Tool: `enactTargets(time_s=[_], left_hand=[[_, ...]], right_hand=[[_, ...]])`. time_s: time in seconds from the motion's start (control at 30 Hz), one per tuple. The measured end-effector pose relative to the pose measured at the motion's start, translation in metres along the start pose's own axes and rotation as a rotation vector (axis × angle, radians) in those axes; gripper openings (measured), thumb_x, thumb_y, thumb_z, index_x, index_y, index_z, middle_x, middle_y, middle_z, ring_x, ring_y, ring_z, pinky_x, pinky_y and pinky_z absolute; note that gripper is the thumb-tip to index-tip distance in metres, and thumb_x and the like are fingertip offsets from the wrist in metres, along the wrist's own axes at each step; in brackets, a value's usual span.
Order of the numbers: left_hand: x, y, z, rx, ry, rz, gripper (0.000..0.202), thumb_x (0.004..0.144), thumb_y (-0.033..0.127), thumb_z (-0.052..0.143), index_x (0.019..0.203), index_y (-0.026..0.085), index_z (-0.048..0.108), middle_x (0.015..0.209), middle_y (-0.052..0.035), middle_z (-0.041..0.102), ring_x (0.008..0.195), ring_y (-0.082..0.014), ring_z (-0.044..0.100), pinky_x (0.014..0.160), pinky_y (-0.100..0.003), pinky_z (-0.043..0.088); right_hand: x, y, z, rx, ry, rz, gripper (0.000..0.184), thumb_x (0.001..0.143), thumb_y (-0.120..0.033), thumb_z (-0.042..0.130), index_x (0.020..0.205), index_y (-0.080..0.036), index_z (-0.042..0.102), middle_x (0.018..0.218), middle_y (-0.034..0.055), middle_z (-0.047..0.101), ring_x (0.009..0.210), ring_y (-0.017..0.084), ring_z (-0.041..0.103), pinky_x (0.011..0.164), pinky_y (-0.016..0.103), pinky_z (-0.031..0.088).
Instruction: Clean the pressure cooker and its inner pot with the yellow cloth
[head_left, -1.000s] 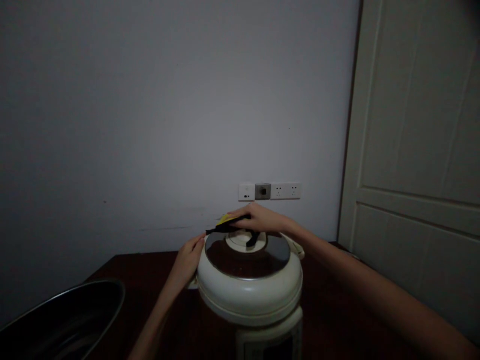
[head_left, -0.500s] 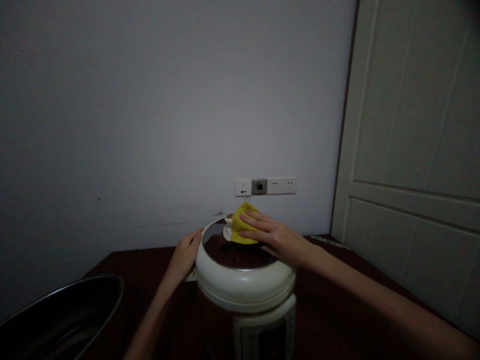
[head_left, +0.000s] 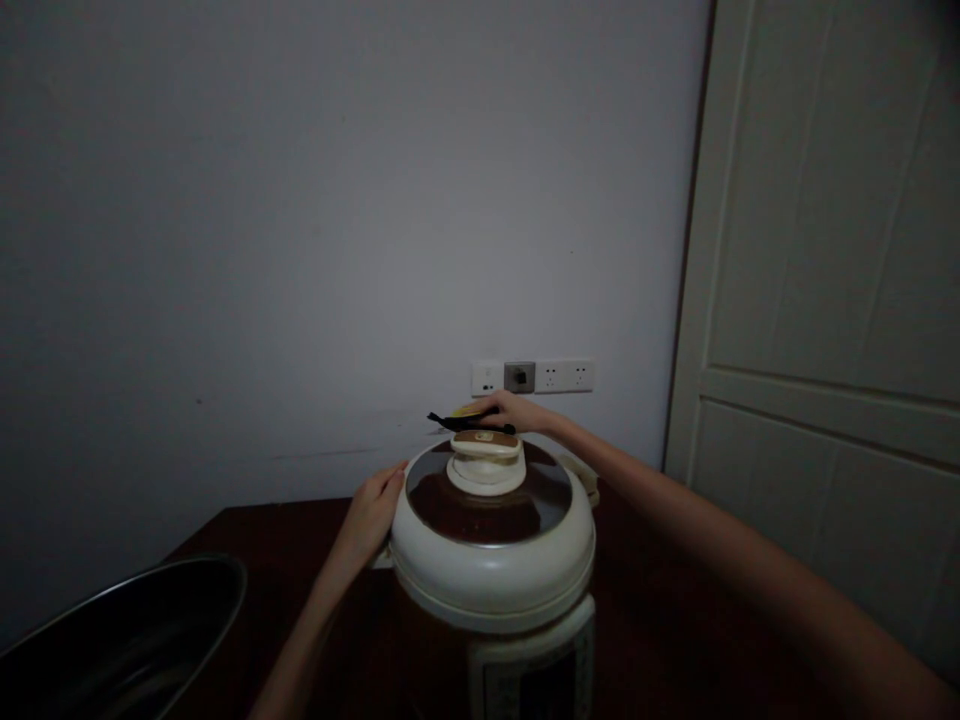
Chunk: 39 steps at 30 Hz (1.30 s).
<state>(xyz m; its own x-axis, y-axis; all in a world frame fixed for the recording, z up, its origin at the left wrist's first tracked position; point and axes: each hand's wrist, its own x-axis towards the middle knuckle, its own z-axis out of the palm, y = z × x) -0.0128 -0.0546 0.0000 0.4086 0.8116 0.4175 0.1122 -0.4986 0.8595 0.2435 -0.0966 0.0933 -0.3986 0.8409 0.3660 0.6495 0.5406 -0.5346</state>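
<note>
A white and brown electric cooker (head_left: 491, 580) stands in front of me with its lid on; a pale knob (head_left: 486, 462) rises from the dark lid centre. My left hand (head_left: 373, 512) grips the cooker's left side at the rim, its fingertips partly hidden behind the edge. Behind the knob, at the far side of the lid, my right hand (head_left: 510, 411) holds a yellow cloth (head_left: 469, 410) with a black underside. Most of the cloth's yellow face is out of sight, and I cannot tell whether it touches the lid.
The cooker is on a dark red-brown table (head_left: 292, 530). A large dark metal basin (head_left: 127, 640) is at the lower left. Behind are a wall with sockets (head_left: 564, 376) and, at the right, a pale panelled door (head_left: 817, 300).
My right hand has moved with the cloth from the right of the knob to the far side of the lid, uncovering the knob. My left hand has stayed on the rim.
</note>
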Motion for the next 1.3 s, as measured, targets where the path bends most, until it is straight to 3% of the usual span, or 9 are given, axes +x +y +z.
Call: enactTargets(time_s=[0.17,0.33,0.47,0.93,1.17,1.23,1.3], left_hand=[[0.001,-0.004,0.000,0.025,0.012,0.016,0.050,0.077,0.049,0.048,0.105,0.013,0.069,0.117,-0.0126,0.066,0.112,-0.0253,0.058,0.101,-0.037,0.038],[0.003,-0.010,-0.001,0.017,0.008,0.009,0.050,0.078,0.048,0.049,0.106,0.012,0.068,0.118,-0.0126,0.065,0.113,-0.0258,0.058,0.099,-0.037,0.040],[0.004,-0.010,-0.001,-0.019,0.033,-0.026,0.044,0.074,0.048,0.055,0.099,0.015,0.071,0.110,-0.0096,0.070,0.113,-0.0276,0.057,0.097,-0.037,0.041],[0.007,-0.013,-0.002,0.059,0.043,0.030,0.051,0.074,0.052,0.052,0.100,0.013,0.071,0.117,-0.0126,0.066,0.112,-0.0282,0.059,0.102,-0.040,0.038],[0.007,-0.014,-0.002,0.109,0.022,0.028,0.050,0.079,0.049,0.047,0.105,0.013,0.069,0.118,-0.0126,0.066,0.113,-0.0274,0.058,0.102,-0.041,0.037],[0.004,-0.011,-0.002,0.144,0.073,0.017,0.049,0.079,0.046,0.049,0.109,0.012,0.067,0.119,-0.0142,0.065,0.115,-0.0281,0.057,0.102,-0.042,0.038],[-0.001,-0.003,-0.003,0.181,0.202,0.055,0.049,0.078,0.043,0.052,0.116,0.013,0.063,0.125,-0.0152,0.061,0.119,-0.0283,0.053,0.104,-0.044,0.036]], right_hand=[[-0.009,0.010,-0.004,-0.044,-0.010,-0.123,0.036,0.079,-0.021,0.058,0.115,-0.018,0.066,0.126,0.0080,0.062,0.118,0.021,0.054,0.105,0.040,0.036],[-0.028,0.029,-0.013,-0.213,0.245,-0.007,0.042,0.078,-0.008,0.049,0.116,-0.017,0.065,0.126,0.0079,0.061,0.120,0.021,0.053,0.107,0.042,0.034],[-0.046,0.034,-0.011,-0.242,0.187,0.054,0.035,0.083,-0.013,0.048,0.112,-0.017,0.067,0.115,0.0075,0.068,0.106,0.023,0.062,0.098,0.043,0.044],[-0.115,-0.051,0.032,-0.437,0.155,-0.017,0.023,0.090,-0.013,0.045,0.102,-0.018,0.064,0.109,0.0086,0.067,0.103,0.021,0.061,0.093,0.040,0.047],[-0.126,-0.100,0.058,-0.532,0.098,-0.102,0.040,0.082,-0.003,0.045,0.117,-0.012,0.060,0.123,0.0154,0.061,0.120,0.024,0.053,0.102,0.044,0.043],[-0.127,-0.104,0.058,-0.493,0.113,-0.095,0.044,0.079,0.000,0.044,0.118,-0.013,0.060,0.124,0.0144,0.060,0.120,0.024,0.053,0.103,0.044,0.043],[-0.126,-0.105,0.054,-0.402,0.135,-0.113,0.046,0.079,0.001,0.045,0.119,-0.017,0.059,0.125,0.0108,0.061,0.120,0.021,0.054,0.104,0.043,0.042]])
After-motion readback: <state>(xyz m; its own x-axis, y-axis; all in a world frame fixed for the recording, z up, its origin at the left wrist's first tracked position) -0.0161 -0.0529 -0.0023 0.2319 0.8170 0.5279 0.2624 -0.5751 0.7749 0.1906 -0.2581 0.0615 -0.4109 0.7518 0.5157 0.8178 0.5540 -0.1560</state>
